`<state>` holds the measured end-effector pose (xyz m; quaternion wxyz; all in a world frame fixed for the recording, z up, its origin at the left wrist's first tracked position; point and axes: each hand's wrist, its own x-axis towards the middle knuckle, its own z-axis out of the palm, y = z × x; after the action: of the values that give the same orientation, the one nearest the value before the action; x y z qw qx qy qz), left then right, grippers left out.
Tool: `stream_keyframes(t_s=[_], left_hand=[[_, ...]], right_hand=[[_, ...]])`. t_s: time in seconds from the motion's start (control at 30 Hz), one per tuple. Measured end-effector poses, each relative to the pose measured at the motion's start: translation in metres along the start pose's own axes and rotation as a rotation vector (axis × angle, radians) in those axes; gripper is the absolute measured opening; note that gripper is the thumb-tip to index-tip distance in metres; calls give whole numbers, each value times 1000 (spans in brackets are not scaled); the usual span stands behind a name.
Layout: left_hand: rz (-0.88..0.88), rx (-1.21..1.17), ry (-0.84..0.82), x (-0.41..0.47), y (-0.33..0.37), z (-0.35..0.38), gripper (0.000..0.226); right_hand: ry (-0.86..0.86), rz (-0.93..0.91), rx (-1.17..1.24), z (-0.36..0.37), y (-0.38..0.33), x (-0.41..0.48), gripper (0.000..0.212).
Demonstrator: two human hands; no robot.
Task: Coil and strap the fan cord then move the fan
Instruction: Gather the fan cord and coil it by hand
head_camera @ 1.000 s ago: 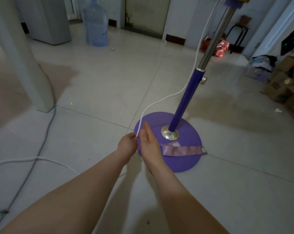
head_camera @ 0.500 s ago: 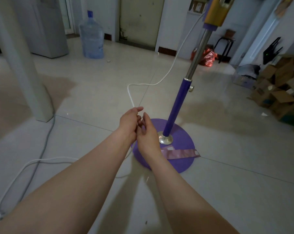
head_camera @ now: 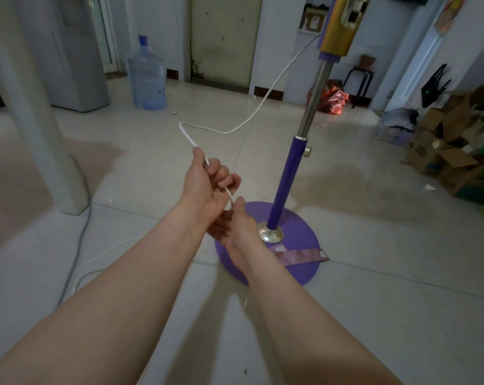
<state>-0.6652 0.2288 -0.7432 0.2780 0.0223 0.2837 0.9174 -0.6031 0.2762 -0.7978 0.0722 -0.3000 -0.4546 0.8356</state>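
Observation:
The pedestal fan stands on a round purple base [head_camera: 296, 237] with a purple and chrome pole [head_camera: 288, 179] and a yellow control housing [head_camera: 338, 26] at the top edge. Its white cord [head_camera: 246, 120] drops from the housing, loops over the floor and runs into my left hand [head_camera: 207, 187], which is closed around it. My right hand [head_camera: 235, 229] sits just below the left, fingers around the cord where it leaves the left fist. More white cord [head_camera: 102, 257] trails on the floor at the left. A pink strap [head_camera: 302, 255] lies flat across the base.
A white table leg [head_camera: 40, 129] stands at the left with a grey cable [head_camera: 77, 240] beside it. A water jug [head_camera: 146, 76] and white cabinet [head_camera: 77, 54] stand at the back. Cardboard boxes [head_camera: 454, 159] pile at the right, with a stool [head_camera: 360, 81] and red bag [head_camera: 332, 100] behind the pole.
Both hands have risen with the cord, the left hand higher than before. The cord's slack now forms a loop above my left fist. The view has tilted up, showing the yellow housing.

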Motion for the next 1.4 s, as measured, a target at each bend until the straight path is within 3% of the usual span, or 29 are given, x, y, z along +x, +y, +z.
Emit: stream_keyframes(t_s=[0.13,0.2,0.3,0.37,0.47,0.53,0.67,0.83,0.93,1.03,1.1,1.17,1.27,1.33,1.4], left_hand=[[-240,-60,-160,-11,2,-9,64],[-380,-14,-258,-16,4,-16,64],[-473,210,-310,-19,8,-20,62],[-353,515,-158,-15,4,-20,55],[51,1185,173,-5,-3,-27,32],[201,1538,269,0,-5,-36,30],[315,1845,286,-1,-7,-48,24],[708,2047,127,-7,-10,-45,29],[851,2021,84,-8,-12,-44,41],[844,1993,105,-5,-13,-46,41],[742,1884,209,-3,-14,-46,43],[511,1717,318,-1,-11,-45,46],[186,1323,215,2,-5,-46,24],[99,992,138,1,-7,-46,16],[141,818,208,1,-12,-43,20]], right_hand=[[-2,43,105,-6,-16,-1,34],[-1,33,15,-10,-18,0,22],[8,-78,-243,-14,-16,2,26],[11,-178,-317,-18,-19,4,29],[47,-331,-428,-27,-28,8,35],[36,-408,-507,-32,-34,7,41],[-1,-466,-638,-33,-36,5,48],[-32,-461,-712,-33,-28,7,53],[4,-508,-740,-34,-34,7,52],[34,-581,-726,-33,-39,4,48],[75,-611,-691,-32,-40,1,45],[117,-628,-669,-32,-40,0,43],[145,-645,-645,-37,-44,-2,38],[150,-680,-714,-38,-43,-3,28],[191,-791,-849,-37,-39,-4,41]])
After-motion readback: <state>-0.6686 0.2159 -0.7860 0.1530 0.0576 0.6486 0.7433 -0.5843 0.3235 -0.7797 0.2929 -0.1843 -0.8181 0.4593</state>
